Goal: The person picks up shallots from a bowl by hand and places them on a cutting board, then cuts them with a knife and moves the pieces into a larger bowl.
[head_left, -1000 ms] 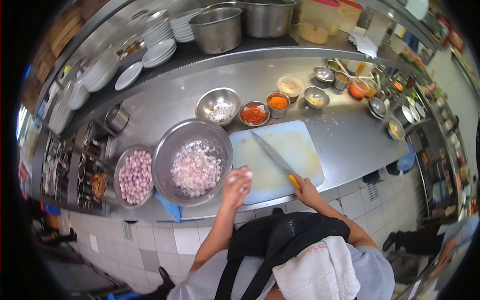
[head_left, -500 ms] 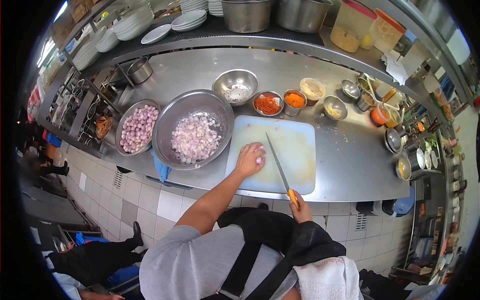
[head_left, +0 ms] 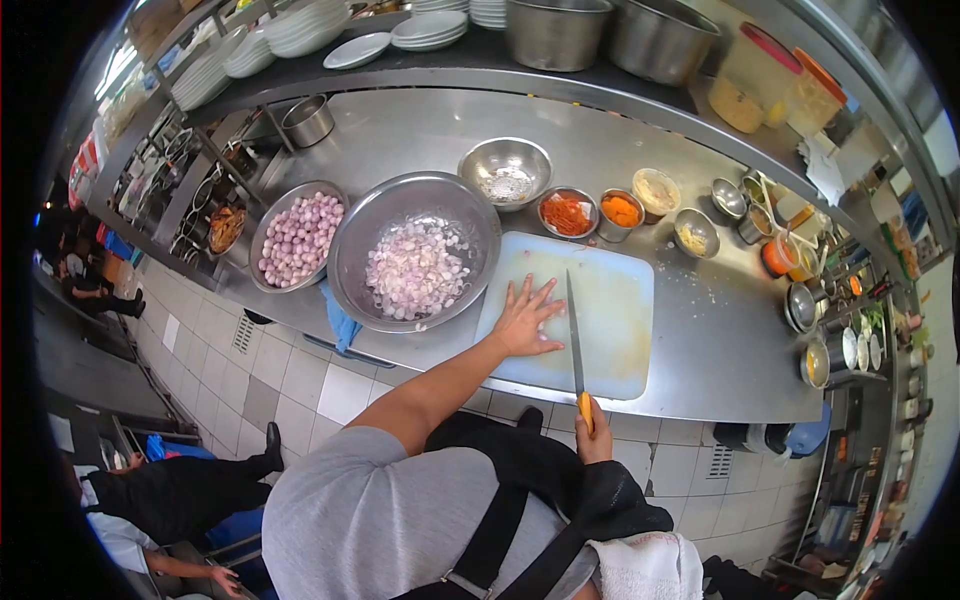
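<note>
My left hand [head_left: 527, 322] lies palm down with fingers spread on the white cutting board [head_left: 625, 300]. Small pale pieces show between its thumb and forefinger; they look like shallot, partly hidden by the hand. My right hand [head_left: 594, 434] is closed round the yellow handle of a long kitchen knife [head_left: 575, 335]. The blade points away from me over the board, just right of my left hand. Left of the board stands a large steel bowl [head_left: 345, 270] with sliced shallots [head_left: 415, 270] in it. Beside that, a smaller bowl holds whole peeled shallots [head_left: 300, 238].
Behind the board are a steel bowl [head_left: 468, 168], a bowl of red strips [head_left: 567, 214], an orange-filled cup [head_left: 621, 211] and a bowl of yellowish bits [head_left: 692, 238]. A shelf [head_left: 450, 72] with plates and pots spans the back. A person [head_left: 170, 500] is at lower left.
The fingers of my left hand, bent together over the pieces before, are now spread flat on the board. The knife stays in my right hand, its blade turned slightly more upright in view.
</note>
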